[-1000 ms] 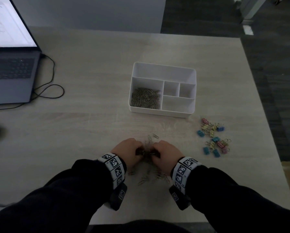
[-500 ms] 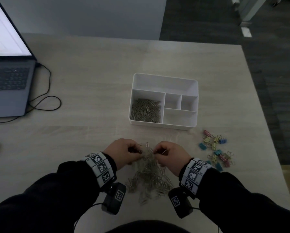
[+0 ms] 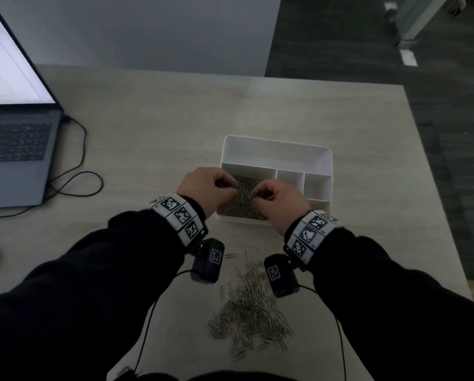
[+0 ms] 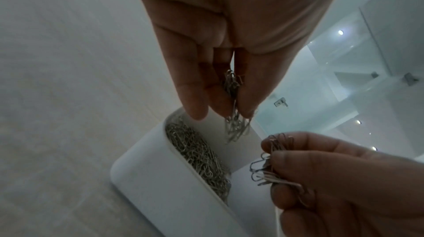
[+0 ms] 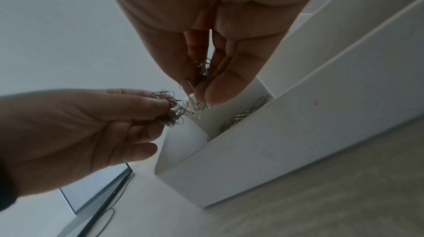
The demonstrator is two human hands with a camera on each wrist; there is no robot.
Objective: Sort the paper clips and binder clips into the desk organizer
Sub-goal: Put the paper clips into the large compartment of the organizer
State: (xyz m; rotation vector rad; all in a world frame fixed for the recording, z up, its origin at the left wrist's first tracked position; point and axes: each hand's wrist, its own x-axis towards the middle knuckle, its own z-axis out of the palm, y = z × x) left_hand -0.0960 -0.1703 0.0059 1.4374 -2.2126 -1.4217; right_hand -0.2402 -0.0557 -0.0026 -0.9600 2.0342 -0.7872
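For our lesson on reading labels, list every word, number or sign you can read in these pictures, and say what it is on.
No text can be read.
Laptop screen: lines of writing, too blurred to read.
Wristbands and wrist cameras: black-and-white square code markers, no letters or numbers.
Organizer: no label visible.

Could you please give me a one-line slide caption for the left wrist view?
Left hand and right hand each pinch paper clips above the organizer.

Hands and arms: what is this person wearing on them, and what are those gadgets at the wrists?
Both hands, left hand and right hand, are bare. The arms wear dark long sleeves. Each wrist carries a white band of black-and-white square code markers, with a small black camera box hanging below, trailing a thin black cable.
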